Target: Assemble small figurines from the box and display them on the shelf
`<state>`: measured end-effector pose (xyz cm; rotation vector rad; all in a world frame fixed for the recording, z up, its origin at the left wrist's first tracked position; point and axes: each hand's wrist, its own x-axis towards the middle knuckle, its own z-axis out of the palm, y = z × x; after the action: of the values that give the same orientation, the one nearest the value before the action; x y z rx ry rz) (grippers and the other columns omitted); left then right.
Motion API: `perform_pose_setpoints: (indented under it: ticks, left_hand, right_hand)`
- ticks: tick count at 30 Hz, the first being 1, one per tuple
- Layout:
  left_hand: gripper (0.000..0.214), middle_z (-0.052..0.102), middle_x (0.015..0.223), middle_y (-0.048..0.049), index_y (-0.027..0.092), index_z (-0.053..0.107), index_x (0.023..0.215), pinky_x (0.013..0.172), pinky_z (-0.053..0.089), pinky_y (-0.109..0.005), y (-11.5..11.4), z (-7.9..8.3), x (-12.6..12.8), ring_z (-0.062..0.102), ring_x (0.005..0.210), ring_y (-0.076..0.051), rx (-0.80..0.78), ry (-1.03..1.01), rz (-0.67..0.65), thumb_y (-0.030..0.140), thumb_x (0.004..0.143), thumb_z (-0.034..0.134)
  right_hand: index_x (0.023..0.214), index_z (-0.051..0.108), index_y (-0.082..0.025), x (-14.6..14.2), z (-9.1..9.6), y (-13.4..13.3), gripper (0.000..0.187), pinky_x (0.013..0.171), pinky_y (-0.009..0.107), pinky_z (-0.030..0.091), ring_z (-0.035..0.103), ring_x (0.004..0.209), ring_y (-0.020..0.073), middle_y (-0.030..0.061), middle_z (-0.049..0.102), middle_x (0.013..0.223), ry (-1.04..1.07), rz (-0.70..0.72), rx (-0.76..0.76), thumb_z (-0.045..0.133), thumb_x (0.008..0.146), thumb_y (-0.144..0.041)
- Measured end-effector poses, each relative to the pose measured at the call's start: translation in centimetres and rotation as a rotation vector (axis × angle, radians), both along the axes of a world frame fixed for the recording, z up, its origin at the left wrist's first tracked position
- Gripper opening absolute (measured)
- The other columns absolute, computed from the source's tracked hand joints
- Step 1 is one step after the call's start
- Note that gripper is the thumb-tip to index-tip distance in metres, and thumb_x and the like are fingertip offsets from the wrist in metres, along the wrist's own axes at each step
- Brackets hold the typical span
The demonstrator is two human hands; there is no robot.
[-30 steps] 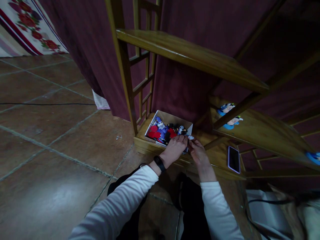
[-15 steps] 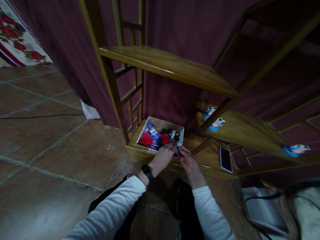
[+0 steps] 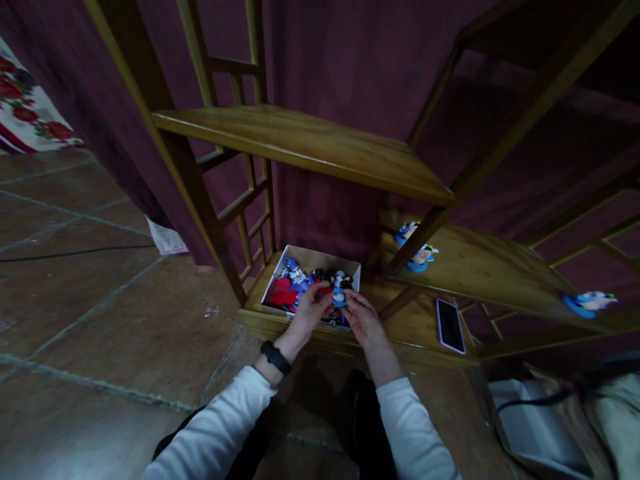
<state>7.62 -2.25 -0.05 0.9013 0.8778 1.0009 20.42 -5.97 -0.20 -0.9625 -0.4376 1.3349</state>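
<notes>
A white box (image 3: pixel 320 256) full of small red, blue and black figurines stands on the bottom board of a wooden shelf unit (image 3: pixel 300 143). My left hand (image 3: pixel 310 312) and my right hand (image 3: pixel 363 320) meet over the box's front edge. Between their fingertips both pinch a small blue and white figurine (image 3: pixel 339 295), held upright just above the box. A black band circles my left wrist.
Two blue figurines (image 3: pixel 414 245) stand on the middle shelf board, another (image 3: pixel 587 303) further right. A phone (image 3: pixel 449 325) lies on the bottom board right of the box. A white bag with a black cord (image 3: pixel 535 423) sits at lower right. Brown tiled floor spreads left.
My hands have lifted slightly from the box's front corner, and the blue figurine now shows between the fingertips. The camera has turned left and tilted up.
</notes>
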Motion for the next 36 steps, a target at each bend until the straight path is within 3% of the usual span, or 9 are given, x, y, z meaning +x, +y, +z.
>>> perform_pose_setpoints:
  ticks: [5,11,19,30,36]
  left_hand:
    - [0.029,0.066,0.077,-0.0042,0.012,0.065,0.082,0.069,0.052,-0.028,0.1,0.8,-1.0,0.062,0.068,-0.012,-0.205,-0.182,-0.097,0.018,0.057,0.079]
    - [0.026,0.066,0.074,-0.0024,0.013,0.064,0.078,0.067,0.051,-0.026,-0.1,1.4,-1.5,0.063,0.067,-0.011,-0.199,-0.218,-0.149,0.011,0.055,0.079]
    - [0.025,0.066,0.072,-0.0022,0.013,0.063,0.072,0.066,0.052,-0.026,-0.6,0.8,-1.8,0.063,0.065,-0.012,-0.253,-0.208,-0.177,0.008,0.053,0.079]
    - [0.035,0.067,0.081,-0.0054,0.014,0.066,0.092,0.060,0.048,-0.022,0.3,1.3,-0.9,0.062,0.071,-0.014,-0.087,-0.031,-0.138,0.027,0.061,0.075]
    - [0.023,0.064,0.072,-0.0023,0.014,0.066,0.082,0.054,0.045,-0.021,0.5,1.3,-1.0,0.056,0.058,-0.010,-0.085,0.081,-0.059,0.028,0.064,0.070]
  right_hand:
    - [0.078,0.067,-0.021,0.1,0.6,-0.2,0.014,0.080,0.027,0.049,0.064,0.081,0.0125,-0.0002,0.070,0.083,-0.011,0.057,0.052,0.073,0.065,-0.019]
    - [0.079,0.067,-0.022,0.4,0.9,-0.7,0.018,0.074,0.022,0.049,0.063,0.076,0.0098,-0.0025,0.069,0.079,0.056,0.122,0.055,0.074,0.064,-0.016]
    - [0.079,0.065,-0.019,0.6,0.6,-1.4,0.021,0.073,0.023,0.050,0.065,0.073,0.0103,-0.0013,0.070,0.078,0.119,0.177,-0.024,0.074,0.062,-0.013]
    - [0.081,0.064,-0.021,0.3,-0.5,-0.2,0.019,0.072,0.028,0.055,0.067,0.075,0.0134,-0.0006,0.071,0.078,0.151,0.088,-0.098,0.070,0.064,-0.014]
    - [0.081,0.067,-0.019,-0.5,-0.5,0.1,0.018,0.075,0.027,0.053,0.066,0.079,0.0138,0.0029,0.071,0.086,0.046,0.112,-0.090,0.071,0.064,-0.017]
